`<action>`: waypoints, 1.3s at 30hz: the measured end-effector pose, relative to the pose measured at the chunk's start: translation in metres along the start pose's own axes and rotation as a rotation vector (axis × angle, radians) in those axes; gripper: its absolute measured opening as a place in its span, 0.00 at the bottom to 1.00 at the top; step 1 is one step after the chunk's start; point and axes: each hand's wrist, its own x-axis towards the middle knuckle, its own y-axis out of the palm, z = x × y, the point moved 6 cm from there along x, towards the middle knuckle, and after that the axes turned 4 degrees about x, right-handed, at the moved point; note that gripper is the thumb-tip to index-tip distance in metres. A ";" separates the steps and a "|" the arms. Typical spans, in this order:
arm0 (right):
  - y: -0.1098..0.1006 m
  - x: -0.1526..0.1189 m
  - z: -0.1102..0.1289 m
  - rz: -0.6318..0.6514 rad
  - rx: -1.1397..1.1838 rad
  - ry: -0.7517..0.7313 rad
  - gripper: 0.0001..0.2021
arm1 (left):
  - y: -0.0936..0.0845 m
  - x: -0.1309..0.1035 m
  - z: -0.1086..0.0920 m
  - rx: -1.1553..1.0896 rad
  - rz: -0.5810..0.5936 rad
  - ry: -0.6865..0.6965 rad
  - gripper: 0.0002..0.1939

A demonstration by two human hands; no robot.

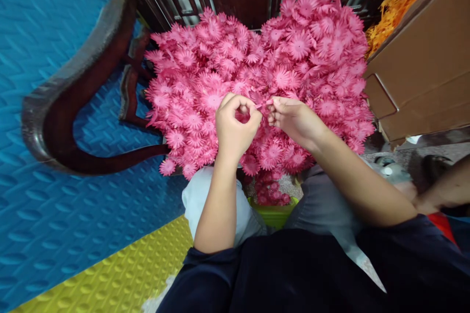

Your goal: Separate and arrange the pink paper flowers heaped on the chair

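Note:
A pink artificial flower (256, 97) is held between my two hands, above a large heap of pink artificial flowers (220, 66). My left hand (237, 120) is closed, with thumb and forefinger meeting in a ring at the flower's left side. From the right, my right hand (290, 116) pinches a petal or edge of it between thumb and fingertips, the other fingers curled below. The heap lies right under both hands. Between my knees, more pink flowers sit in a bright green tub (273, 216).
A dark curved wooden chair arm (55, 102) stands left of the heap, with a carved back behind. At right is a cardboard box (422, 58) beside orange artificial petals (398, 5). Another person's arm (450, 186) reaches in at far right. Blue and yellow mats (121, 264) cover the floor.

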 end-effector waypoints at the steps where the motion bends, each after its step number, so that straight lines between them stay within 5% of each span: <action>1: -0.001 0.000 0.000 -0.011 0.014 0.012 0.05 | -0.001 0.000 0.002 -0.012 -0.012 -0.019 0.09; 11: -0.012 0.001 0.006 -0.213 0.098 -0.015 0.09 | -0.020 0.003 0.022 -0.115 -0.276 -0.177 0.09; 16: -0.026 0.004 0.005 -0.267 0.045 -0.034 0.06 | -0.053 0.003 0.057 -0.307 -0.569 -0.320 0.15; 20: -0.026 0.005 0.007 -0.187 -0.050 -0.090 0.07 | -0.063 0.007 0.070 -0.232 -0.519 -0.321 0.11; 27: -0.024 0.005 0.002 -0.247 -0.001 -0.067 0.04 | -0.030 0.005 0.046 -0.182 -0.315 -0.276 0.03; 39: -0.014 0.002 0.009 -0.252 -0.176 -0.198 0.09 | -0.010 0.000 0.027 -0.181 -0.134 -0.231 0.06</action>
